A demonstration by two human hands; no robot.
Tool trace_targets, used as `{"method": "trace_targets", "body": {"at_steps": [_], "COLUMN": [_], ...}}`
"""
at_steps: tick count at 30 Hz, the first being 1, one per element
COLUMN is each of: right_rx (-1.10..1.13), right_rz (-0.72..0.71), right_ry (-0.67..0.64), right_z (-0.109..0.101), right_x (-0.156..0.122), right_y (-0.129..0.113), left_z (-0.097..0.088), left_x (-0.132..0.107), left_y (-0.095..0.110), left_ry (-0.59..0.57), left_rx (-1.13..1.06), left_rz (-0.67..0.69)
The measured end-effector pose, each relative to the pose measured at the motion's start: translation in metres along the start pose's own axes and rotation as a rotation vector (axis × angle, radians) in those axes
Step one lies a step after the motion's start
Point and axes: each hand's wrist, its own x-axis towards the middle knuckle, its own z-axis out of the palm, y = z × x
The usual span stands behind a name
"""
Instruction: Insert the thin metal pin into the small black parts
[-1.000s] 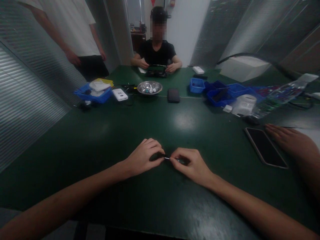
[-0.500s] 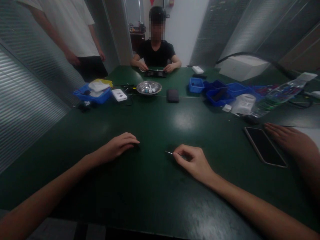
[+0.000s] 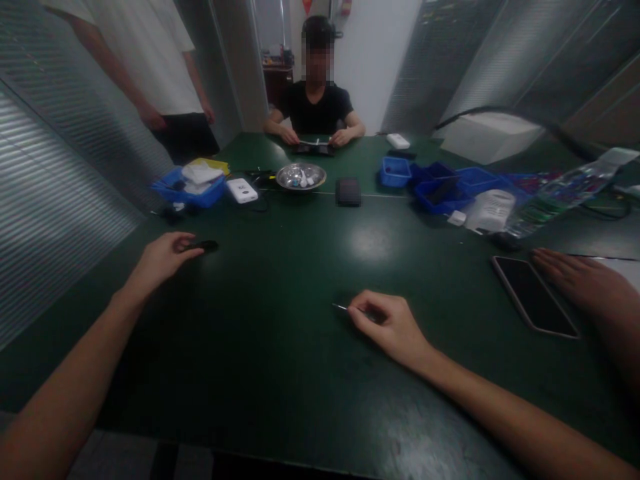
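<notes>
My left hand [image 3: 163, 261] is over the left part of the green table [image 3: 280, 347], its thumb and fingers pinching a small black oval object [image 3: 208, 246] whose kind I cannot make out. My right hand [image 3: 387, 323] rests right of the middle, closed around a slim tool with a thin metal tip [image 3: 340, 307]. That tip points left; the fingers hide the rest of the tool.
A phone [image 3: 534, 297] lies at the right beside another person's hand [image 3: 587, 277]. Farther back are a metal bowl [image 3: 301, 188], a dark square object [image 3: 349, 192], blue bins [image 3: 395, 173] and a plastic bottle [image 3: 565, 193]. One person sits opposite; another stands at the left.
My left hand has moved left and away from me, and the black object now shows in its fingers. My right hand stays in place with the slim tool.
</notes>
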Motion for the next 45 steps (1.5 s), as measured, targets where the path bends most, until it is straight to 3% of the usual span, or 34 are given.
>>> {"method": "trace_targets", "body": {"at_steps": [3,6,11,15,23,28,39,45], "right_rx": [-0.006,-0.017,-0.017,-0.013,-0.017,-0.004,-0.019,-0.023], "right_rz": [-0.002,-0.004,0.001,0.006,-0.009,0.0,-0.015,-0.017], "right_ry": [0.004,0.003,-0.007,-0.016,-0.009,-0.01,-0.009,-0.012], "right_z": [0.0,0.0,-0.001,0.0,0.001,0.0,0.0,0.0], "right_x": [0.0,-0.001,0.0,0.0,0.0,0.0,0.0,0.0], "right_y": [-0.001,-0.002,-0.004,-0.005,-0.003,-0.006,-0.004,-0.003], "left_z": [-0.004,-0.006,-0.007,-0.009,-0.003,0.009,0.008,0.008], "left_x": [0.001,-0.001,-0.011,-0.014,-0.014,-0.014,-0.011,-0.002], "left_y": [-0.003,-0.002,0.005,0.01,0.02,0.033,0.034,0.023], "left_ry": [-0.07,-0.091,0.116,0.173,0.133,0.135,0.111,0.033], "left_rx": [0.058,0.042,-0.014,-0.13,-0.16,-0.165,-0.179,-0.228], "left_rz": [-0.147,-0.139,-0.027,-0.076,-0.068,0.05,-0.04,-0.07]}}
